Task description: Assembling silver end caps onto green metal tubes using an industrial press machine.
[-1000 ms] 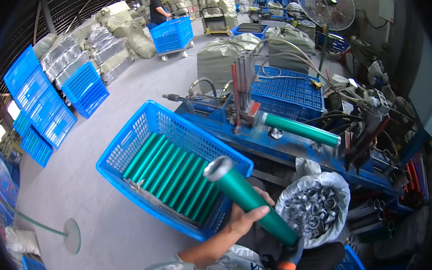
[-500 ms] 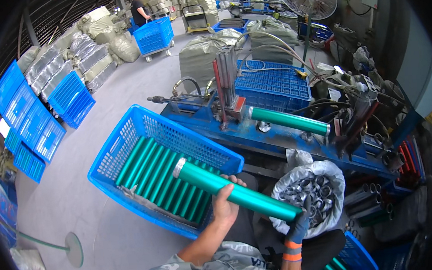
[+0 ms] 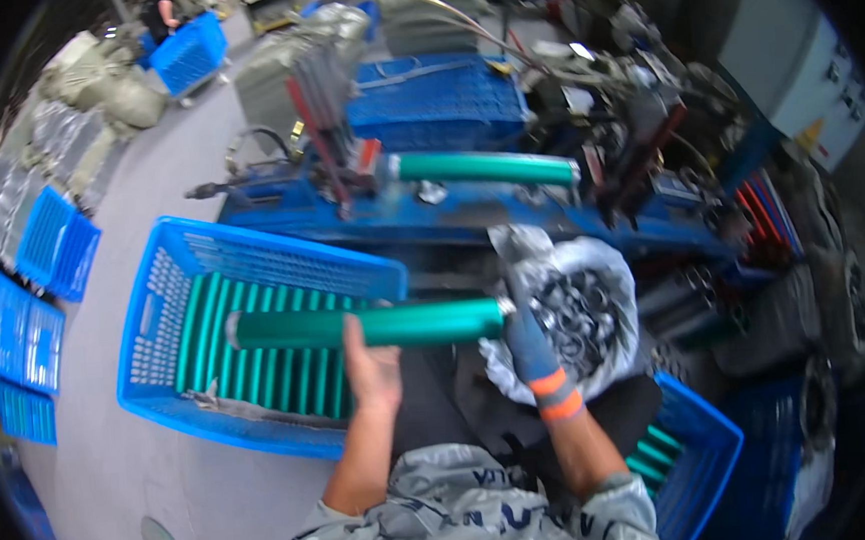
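A shiny green metal tube [image 3: 426, 323] lies nearly level across the front of me. My bare left hand [image 3: 371, 370] is closed around its middle, thumb on the near side. At the tube's right end, my right hand [image 3: 528, 339], in a grey glove with orange bands, grips the end. A silver ring [image 3: 506, 308] shows there beside the gloved fingers, partly hidden by them. The tube's left end is blurred, with a pale rim. Just beyond the right hand, a white sack [image 3: 627, 301] holds many loose metal rings [image 3: 581, 310].
A blue crate [image 3: 264, 437] with rows of green tubes stands at the left. Behind is a blue machine bench [image 3: 448, 209] bearing another green tube [image 3: 486, 168]. A second blue crate [image 3: 717, 461] sits at lower right. Far left, a person [image 3: 156, 16] stands by a blue crate [image 3: 189, 54].
My view has turned, shifting the scene leftward. The tube has swung from slanting to nearly level, and a silver ring now shows at its right end. Both hands still hold the tube.
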`<state>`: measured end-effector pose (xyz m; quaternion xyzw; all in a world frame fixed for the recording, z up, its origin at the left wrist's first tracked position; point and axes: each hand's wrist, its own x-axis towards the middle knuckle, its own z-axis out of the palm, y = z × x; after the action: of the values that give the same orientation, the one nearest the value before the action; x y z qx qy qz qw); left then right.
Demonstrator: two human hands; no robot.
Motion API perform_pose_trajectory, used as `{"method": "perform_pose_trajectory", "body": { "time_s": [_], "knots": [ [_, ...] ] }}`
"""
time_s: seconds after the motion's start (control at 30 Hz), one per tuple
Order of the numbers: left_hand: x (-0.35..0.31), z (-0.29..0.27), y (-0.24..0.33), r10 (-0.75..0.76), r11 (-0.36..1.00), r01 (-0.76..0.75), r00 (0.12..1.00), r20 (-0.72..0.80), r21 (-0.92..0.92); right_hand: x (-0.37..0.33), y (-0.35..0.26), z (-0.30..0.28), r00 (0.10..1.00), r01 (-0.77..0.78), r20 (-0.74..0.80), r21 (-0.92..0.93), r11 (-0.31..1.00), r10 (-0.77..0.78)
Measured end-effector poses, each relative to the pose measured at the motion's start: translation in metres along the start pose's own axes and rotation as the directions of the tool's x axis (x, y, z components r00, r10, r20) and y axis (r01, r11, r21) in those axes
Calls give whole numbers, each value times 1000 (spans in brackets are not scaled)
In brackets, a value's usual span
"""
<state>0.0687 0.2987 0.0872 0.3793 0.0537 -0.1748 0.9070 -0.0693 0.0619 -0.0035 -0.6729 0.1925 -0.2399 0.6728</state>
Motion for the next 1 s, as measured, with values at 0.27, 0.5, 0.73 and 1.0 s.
{"method": "perform_pose_trajectory", "body": {
  "time_s": [0.27, 0.5, 0.73, 1.0],
  "knots": [
    [62, -21, 31, -97, 963, 113, 992, 77, -243, 182, -74, -71, 948, 251, -68, -438, 863, -311],
    [59, -20, 73, -13, 958, 19, 1000, 20, -286, 297, -87, -24, 976, 107, 102, -994, 16, -194],
    [69, 4, 104, 62, 976, -66, 998, -27, -207, 348, -15, -113, 921, 145, 117, -988, 49, -371],
    [55, 55, 109, 298, 831, -401, 907, 299, 387, 130, -109, -99, 873, 366, -301, -116, 923, -384]
  ]
}}
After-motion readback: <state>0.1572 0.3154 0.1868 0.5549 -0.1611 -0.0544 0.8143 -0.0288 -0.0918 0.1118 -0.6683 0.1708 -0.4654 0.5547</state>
